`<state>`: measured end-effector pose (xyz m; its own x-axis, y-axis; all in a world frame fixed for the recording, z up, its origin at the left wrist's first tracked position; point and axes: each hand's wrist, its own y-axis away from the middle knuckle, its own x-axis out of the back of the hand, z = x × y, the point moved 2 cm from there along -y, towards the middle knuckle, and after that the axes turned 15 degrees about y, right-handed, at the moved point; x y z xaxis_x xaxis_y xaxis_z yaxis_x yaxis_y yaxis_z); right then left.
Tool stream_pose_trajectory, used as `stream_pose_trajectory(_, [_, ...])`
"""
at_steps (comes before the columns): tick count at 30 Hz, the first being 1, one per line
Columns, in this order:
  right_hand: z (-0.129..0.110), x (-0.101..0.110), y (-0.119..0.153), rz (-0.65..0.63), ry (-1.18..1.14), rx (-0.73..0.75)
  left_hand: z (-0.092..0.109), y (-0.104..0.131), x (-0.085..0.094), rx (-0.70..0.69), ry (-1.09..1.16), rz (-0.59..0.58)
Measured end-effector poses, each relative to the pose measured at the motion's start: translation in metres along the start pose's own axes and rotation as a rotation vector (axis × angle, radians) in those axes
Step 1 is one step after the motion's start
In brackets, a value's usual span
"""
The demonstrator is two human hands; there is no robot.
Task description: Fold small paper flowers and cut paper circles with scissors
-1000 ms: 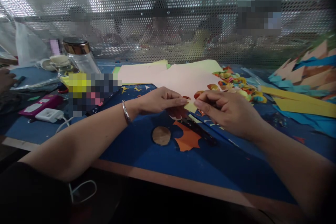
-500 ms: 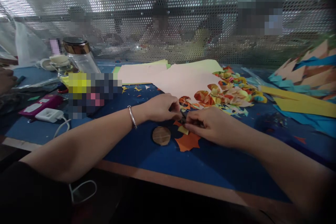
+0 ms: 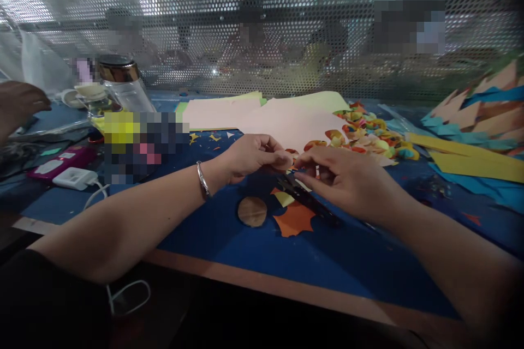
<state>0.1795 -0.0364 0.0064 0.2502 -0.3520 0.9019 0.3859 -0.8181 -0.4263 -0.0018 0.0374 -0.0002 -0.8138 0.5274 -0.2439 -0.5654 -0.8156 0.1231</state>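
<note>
My left hand (image 3: 256, 157), with a silver bangle on its wrist, pinches a small pale round paper piece (image 3: 283, 161) between thumb and fingers. Close beside it on the right, my right hand (image 3: 339, 174) has its thumb and fingertips drawn together; what they hold, if anything, is too small to name. Below my hands a dark tool (image 3: 313, 204) lies slanted on the blue table. An orange paper scrap (image 3: 293, 219) and a yellow scrap (image 3: 284, 198) lie by it. To their left rests a round brown disc (image 3: 252, 211).
Behind my hands are pale paper sheets (image 3: 286, 114) and a pile of colourful paper pieces (image 3: 370, 139). Folded paper (image 3: 477, 103) stands at the right. A glass bottle (image 3: 126, 84), a white charger (image 3: 76, 178) and another person's hand (image 3: 20, 106) are at the left.
My hands have lifted slightly, and the pale round piece now shows in my left. The dark tool now lies in view below my right hand. The other person's hand reaches further in.
</note>
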Motion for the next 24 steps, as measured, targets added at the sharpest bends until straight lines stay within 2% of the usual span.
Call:
stream_pose_trajectory(3, [-0.002,0.002,0.001,0.081,0.027,0.065,-0.001,0.003,-0.006,0.064,0.091,0.002])
stream_pose_trajectory(9, [-0.005,0.003,0.001,0.153,0.077,0.144,-0.005,0.006,-0.009,0.160,0.197,-0.057])
stream_pose_trajectory(14, [-0.002,0.005,0.000,0.153,0.036,0.064,-0.008,0.005,-0.008,0.162,0.249,-0.182])
stream_pose_trajectory(18, [0.000,0.005,-0.002,0.131,-0.032,-0.047,-0.007,0.007,-0.010,0.140,0.237,-0.202])
stream_pose_trajectory(21, [0.000,0.005,-0.003,0.096,-0.068,-0.099,-0.004,0.010,-0.013,0.098,0.182,-0.209])
stream_pose_trajectory(24, [-0.001,0.005,-0.003,0.072,-0.093,-0.133,-0.001,0.013,-0.016,-0.002,0.081,-0.237])
